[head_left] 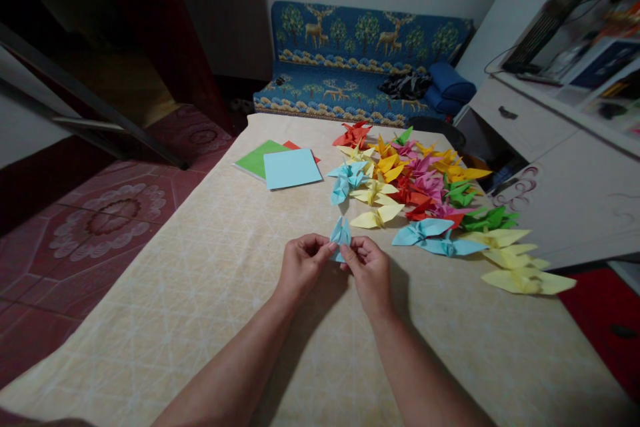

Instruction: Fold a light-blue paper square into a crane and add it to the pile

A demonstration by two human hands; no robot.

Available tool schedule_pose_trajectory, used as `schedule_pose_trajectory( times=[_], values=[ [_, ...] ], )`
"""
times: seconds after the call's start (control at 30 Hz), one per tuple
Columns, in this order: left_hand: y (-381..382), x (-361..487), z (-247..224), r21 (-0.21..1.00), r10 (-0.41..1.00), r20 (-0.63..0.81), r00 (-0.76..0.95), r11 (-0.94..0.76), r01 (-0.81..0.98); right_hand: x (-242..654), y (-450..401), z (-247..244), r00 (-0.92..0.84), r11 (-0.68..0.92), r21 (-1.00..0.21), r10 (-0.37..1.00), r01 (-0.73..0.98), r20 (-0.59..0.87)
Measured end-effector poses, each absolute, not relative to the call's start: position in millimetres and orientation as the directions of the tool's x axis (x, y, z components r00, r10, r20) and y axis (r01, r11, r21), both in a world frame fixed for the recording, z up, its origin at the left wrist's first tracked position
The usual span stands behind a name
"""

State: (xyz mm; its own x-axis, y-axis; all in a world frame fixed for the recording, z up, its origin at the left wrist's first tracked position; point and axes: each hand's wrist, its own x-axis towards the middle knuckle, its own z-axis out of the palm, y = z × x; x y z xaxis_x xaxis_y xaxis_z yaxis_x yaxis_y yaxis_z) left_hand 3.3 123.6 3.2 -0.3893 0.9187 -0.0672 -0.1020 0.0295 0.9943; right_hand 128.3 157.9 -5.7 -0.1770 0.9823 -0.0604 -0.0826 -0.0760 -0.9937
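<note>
A light blue folded paper (341, 232), narrow and split into two points at its top, is pinched between both hands just above the table. My left hand (306, 260) grips its left edge with thumb and fingers. On the opposite edge, my right hand (369, 267) is closed with its thumb across the front of the paper. Part of the lower fold is hidden behind the thumbs. Just beyond my hands lie a pale yellow paper crane (377, 216) and a light blue paper crane (346, 179).
Many more cranes, such as a red one (354, 135) and a yellow one (529, 281), spread over the table's right side. Square sheets, the top one light blue (293, 169), lie at the back left of the tablecloth (200, 260). A blue sofa (345, 80) stands behind.
</note>
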Motion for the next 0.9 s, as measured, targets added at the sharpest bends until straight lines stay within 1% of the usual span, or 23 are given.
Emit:
schedule_pose_trajectory(
  times=[0.13,0.27,0.33,0.6,0.73,0.9],
  values=[
    [124.6,3.4,1.2,0.991,0.928,-0.066,-0.366,0.019,-0.129,127.4,158.4,-7.2,-0.156,-0.04,-0.996,0.987,-0.08,-0.027],
    [125.2,3.3,2.3,0.987,0.931,-0.082,-0.356,0.027,-0.157,128.3,158.6,-9.8,-0.081,0.058,-0.998,0.995,-0.009,0.059],
    [125.4,3.2,3.1,0.986,0.932,-0.077,-0.354,0.019,-0.163,128.9,158.7,-10.5,-0.07,0.088,-0.996,0.994,0.02,0.086],
    [125.8,3.4,3.4,0.983,0.935,-0.083,-0.344,0.02,-0.185,128.9,158.2,-8.5,-0.068,0.107,-0.994,0.992,0.019,0.105],
    [126.3,4.2,5.8,0.978,0.929,-0.11,-0.352,0.039,-0.203,129.6,158.7,-9.6,-0.029,0.146,-0.988,0.989,0.052,0.144],
    [126.0,4.0,4.6,0.977,0.935,-0.105,-0.338,0.034,-0.208,130.6,159.9,-12.7,-0.022,0.195,-0.977,0.981,0.091,0.194]
  ],
)
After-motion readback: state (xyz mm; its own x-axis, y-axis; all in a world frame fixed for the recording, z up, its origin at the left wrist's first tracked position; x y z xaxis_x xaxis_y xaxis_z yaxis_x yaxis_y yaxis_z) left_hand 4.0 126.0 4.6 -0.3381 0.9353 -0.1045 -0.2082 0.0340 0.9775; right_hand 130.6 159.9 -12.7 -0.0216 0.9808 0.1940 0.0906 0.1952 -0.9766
